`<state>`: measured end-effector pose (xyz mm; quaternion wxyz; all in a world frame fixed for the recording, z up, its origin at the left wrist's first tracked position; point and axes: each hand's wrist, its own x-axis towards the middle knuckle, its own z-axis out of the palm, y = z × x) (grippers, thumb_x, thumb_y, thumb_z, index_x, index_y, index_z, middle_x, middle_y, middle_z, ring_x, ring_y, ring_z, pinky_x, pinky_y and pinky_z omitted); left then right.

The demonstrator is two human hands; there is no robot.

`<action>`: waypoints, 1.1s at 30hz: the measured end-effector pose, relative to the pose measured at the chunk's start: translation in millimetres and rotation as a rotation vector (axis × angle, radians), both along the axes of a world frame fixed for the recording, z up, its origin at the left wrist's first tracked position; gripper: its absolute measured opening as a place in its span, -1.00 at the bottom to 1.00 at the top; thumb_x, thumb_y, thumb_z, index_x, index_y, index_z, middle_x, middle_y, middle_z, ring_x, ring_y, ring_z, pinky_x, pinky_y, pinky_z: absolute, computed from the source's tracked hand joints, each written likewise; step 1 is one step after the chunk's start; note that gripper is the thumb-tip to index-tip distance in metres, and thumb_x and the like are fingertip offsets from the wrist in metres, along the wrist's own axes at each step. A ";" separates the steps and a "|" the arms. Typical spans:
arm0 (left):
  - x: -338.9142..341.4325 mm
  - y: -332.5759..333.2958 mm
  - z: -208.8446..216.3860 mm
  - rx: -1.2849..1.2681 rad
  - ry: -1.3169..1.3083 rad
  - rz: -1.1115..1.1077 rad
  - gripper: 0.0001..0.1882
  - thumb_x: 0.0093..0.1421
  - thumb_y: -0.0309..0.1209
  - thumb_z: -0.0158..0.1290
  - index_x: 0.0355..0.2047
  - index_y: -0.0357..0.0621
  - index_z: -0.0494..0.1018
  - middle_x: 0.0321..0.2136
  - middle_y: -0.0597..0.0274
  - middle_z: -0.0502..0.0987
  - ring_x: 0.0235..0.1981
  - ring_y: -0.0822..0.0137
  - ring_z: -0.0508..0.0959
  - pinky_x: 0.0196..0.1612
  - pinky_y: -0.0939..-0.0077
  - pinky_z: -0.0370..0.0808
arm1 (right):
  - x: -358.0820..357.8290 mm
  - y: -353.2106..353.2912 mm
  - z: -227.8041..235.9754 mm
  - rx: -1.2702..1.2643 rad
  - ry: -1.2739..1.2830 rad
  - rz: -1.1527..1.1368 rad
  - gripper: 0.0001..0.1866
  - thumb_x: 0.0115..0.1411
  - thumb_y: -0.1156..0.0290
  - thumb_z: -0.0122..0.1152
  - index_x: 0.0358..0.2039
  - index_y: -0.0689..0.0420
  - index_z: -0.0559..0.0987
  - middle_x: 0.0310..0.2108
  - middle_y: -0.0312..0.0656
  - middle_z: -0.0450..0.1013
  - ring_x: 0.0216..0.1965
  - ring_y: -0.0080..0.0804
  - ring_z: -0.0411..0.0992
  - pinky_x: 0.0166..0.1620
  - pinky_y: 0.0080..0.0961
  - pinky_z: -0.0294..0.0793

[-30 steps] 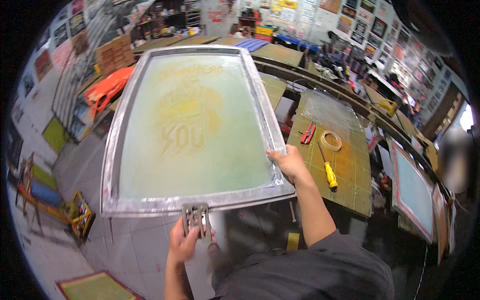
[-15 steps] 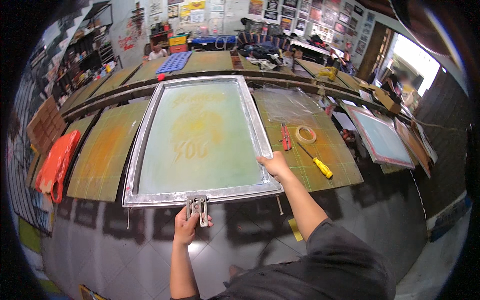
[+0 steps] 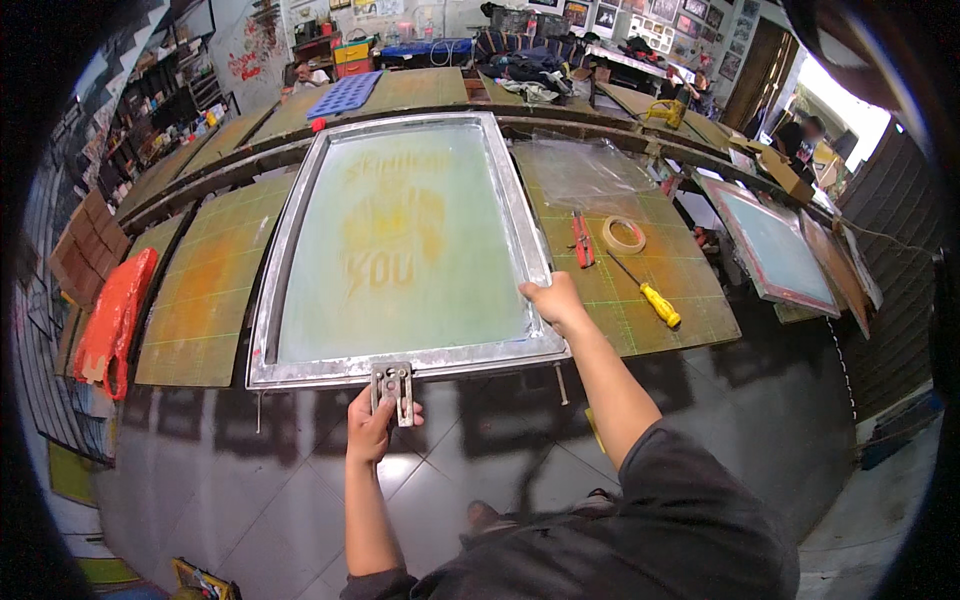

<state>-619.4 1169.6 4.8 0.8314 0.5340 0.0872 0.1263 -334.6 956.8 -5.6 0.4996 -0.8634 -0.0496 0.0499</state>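
A large silk-screen frame (image 3: 268, 290) with a metal rim and a pale green mesh lies over a printing board in front of me. Faint yellowish lettering and a design show on the mesh. My left hand (image 3: 370, 428) is closed around a slotted metal bracket (image 3: 405, 395) at the middle of the frame's near edge, thumb on its face. On the right side near the front corner, my right hand (image 3: 556, 303) grips the rim with the thumb on top; its other fingers are hidden underneath.
On the board (image 3: 600, 330) at right lie a red-handled cutter (image 3: 582, 240), a tape roll (image 3: 624, 235), a yellow screwdriver (image 3: 657, 300) and clear plastic sheeting (image 3: 580, 170). A red plastic bag (image 3: 112, 320) hangs at left. Another screen (image 3: 765, 245) leans at far right. People are in the background.
My view has tipped downward a little, so the scene sits higher in the picture. Both hands keep the same grips on bracket and frame.
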 end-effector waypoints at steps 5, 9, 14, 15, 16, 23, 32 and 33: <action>10.4 19.7 -5.0 0.036 0.002 0.000 -0.75 0.21 -0.50 -0.16 -0.11 -0.36 0.28 -0.44 -0.09 0.51 -0.48 0.15 0.57 -0.38 0.34 0.56 | -3.3 18.9 19.8 -0.040 -0.069 -0.017 -0.55 -0.06 0.35 0.32 -0.24 0.44 0.47 -0.32 0.05 0.49 -0.33 -0.25 0.47 -0.23 -0.36 0.43; 19.8 19.0 -9.6 0.071 0.079 0.003 -0.71 0.21 -0.45 -0.14 -0.09 -0.35 0.27 -0.43 -0.11 0.52 -0.51 0.15 0.57 -0.49 0.42 0.49 | -8.3 12.5 35.6 0.032 0.019 0.048 -0.56 -0.10 0.27 0.35 -0.30 0.37 0.52 -0.35 0.04 0.51 -0.32 -0.24 0.49 -0.20 -0.33 0.44; 8.3 33.6 -28.2 0.055 0.062 -0.007 -0.68 0.21 -0.40 -0.12 -0.06 -0.29 0.25 -0.42 -0.07 0.53 -0.54 0.19 0.56 -0.50 0.42 0.50 | -25.2 21.2 48.8 -0.190 0.056 0.058 -0.43 -0.08 0.05 0.30 -0.33 0.39 0.51 -0.36 0.15 0.49 -0.30 -0.07 0.49 -0.16 -0.25 0.44; 11.5 27.8 -27.4 0.051 0.076 0.016 -0.69 0.21 -0.41 -0.11 -0.07 -0.28 0.26 -0.44 -0.04 0.53 -0.54 0.21 0.56 -0.50 0.43 0.51 | -21.1 16.3 43.4 -0.178 0.058 0.064 -0.41 -0.08 0.02 0.29 -0.33 0.41 0.51 -0.34 0.18 0.48 -0.27 -0.05 0.49 -0.14 -0.24 0.43; 11.6 27.9 -25.8 0.024 0.054 0.000 -0.70 0.20 -0.41 -0.09 -0.08 -0.28 0.27 -0.45 0.00 0.53 -0.56 0.24 0.56 -0.49 0.46 0.52 | -19.0 14.3 42.2 -0.209 0.037 0.098 -0.35 -0.05 -0.02 0.26 -0.28 0.43 0.49 -0.28 0.22 0.46 -0.21 -0.01 0.46 -0.10 -0.24 0.41; 8.5 21.8 -35.0 -0.074 0.056 0.129 -0.69 0.21 -0.27 -0.08 -0.15 -0.25 0.34 -0.40 0.04 0.53 -0.46 0.29 0.56 -0.46 0.52 0.55 | -43.2 -56.8 48.6 -0.121 -0.112 0.051 -0.17 0.03 -0.12 0.15 0.05 0.38 0.28 -0.10 0.15 0.36 -0.05 -0.06 0.35 -0.01 -0.34 0.34; -29.6 -61.3 -69.2 -0.680 0.130 0.510 -0.29 0.09 -0.02 0.00 0.02 -0.44 0.22 -0.06 -0.07 0.37 -0.09 0.21 0.43 -0.11 0.43 0.42 | -130.8 -331.4 -25.6 0.348 -0.067 -0.241 -0.33 0.08 0.13 0.25 0.07 0.26 0.26 -0.35 -0.16 0.46 -0.36 -0.48 0.42 -0.31 -0.54 0.42; -35.1 -87.4 -72.0 -0.686 0.166 0.587 -0.26 0.08 -0.03 0.01 0.04 -0.48 0.19 -0.04 -0.07 0.36 -0.07 0.21 0.42 -0.11 0.45 0.41 | -139.9 -366.3 -41.9 0.332 -0.031 -0.277 -0.33 0.08 0.14 0.24 0.09 0.25 0.24 -0.32 -0.16 0.45 -0.35 -0.50 0.42 -0.33 -0.55 0.41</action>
